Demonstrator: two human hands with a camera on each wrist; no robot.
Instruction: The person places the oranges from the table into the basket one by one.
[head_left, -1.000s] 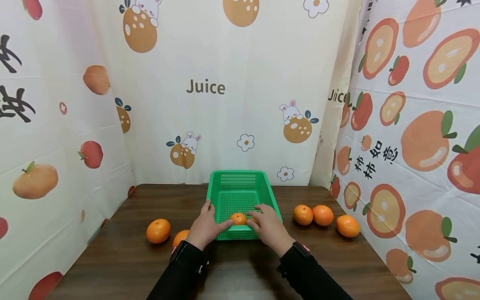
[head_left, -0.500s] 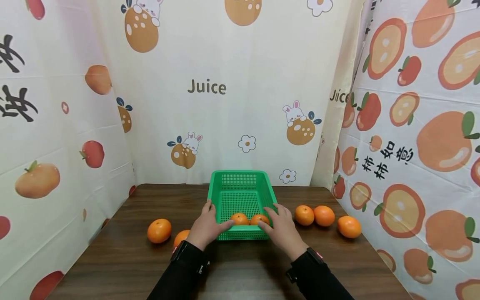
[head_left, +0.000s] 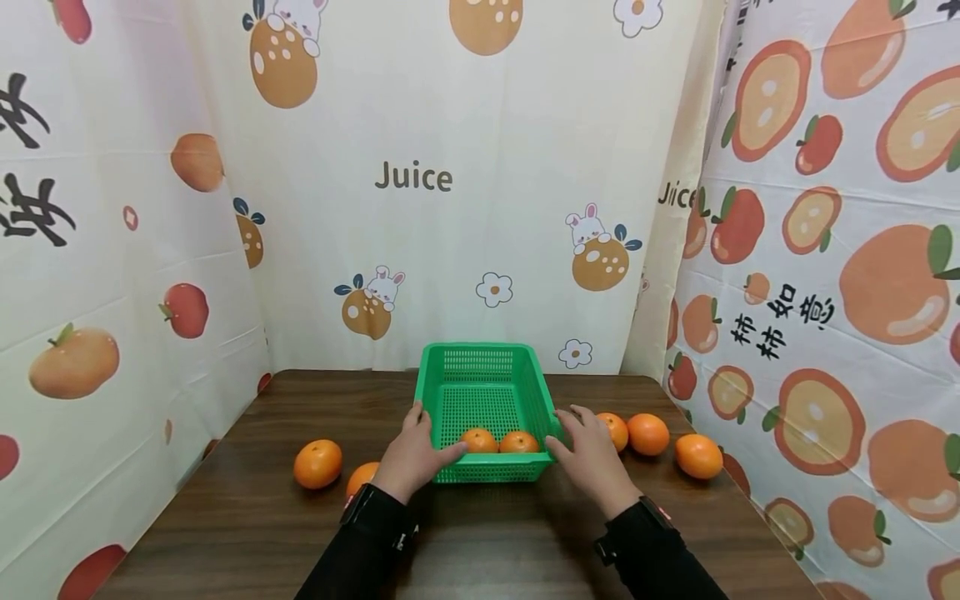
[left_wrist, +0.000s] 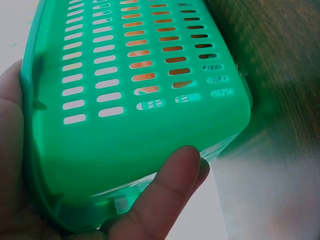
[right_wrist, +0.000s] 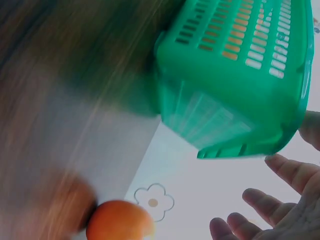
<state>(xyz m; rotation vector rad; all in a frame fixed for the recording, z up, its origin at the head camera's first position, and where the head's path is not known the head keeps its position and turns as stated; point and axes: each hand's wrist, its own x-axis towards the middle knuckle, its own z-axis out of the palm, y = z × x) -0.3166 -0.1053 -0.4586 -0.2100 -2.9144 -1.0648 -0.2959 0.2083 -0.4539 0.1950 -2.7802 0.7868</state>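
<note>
A green plastic basket (head_left: pixel 491 473) stands in the middle of the table, with two mandarins (head_left: pixel 478 441) at its front end. My left hand (head_left: pixel 414 457) grips the basket's front left corner, thumb along the front rim. In the left wrist view the fingers (left_wrist: pixel 172 187) reach round the green wall. At the front right corner is my right hand (head_left: pixel 596 460), its fingers spread and holding nothing. The right wrist view shows its fingertips (right_wrist: pixel 276 161) close to the basket's rim.
On the right of the brown table (head_left: pixel 480 550) lie three mandarins, among them a middle one (head_left: pixel 648 434) and an outer one (head_left: pixel 698 456). Left of the basket are another mandarin (head_left: pixel 318 464) and one (head_left: pixel 362 478) partly behind my left hand. Printed cloth (head_left: pixel 465 233) hangs around the table.
My right hand has moved right, from over the basket's front end to its right corner, uncovering the second mandarin inside. My left hand has stayed on the left corner.
</note>
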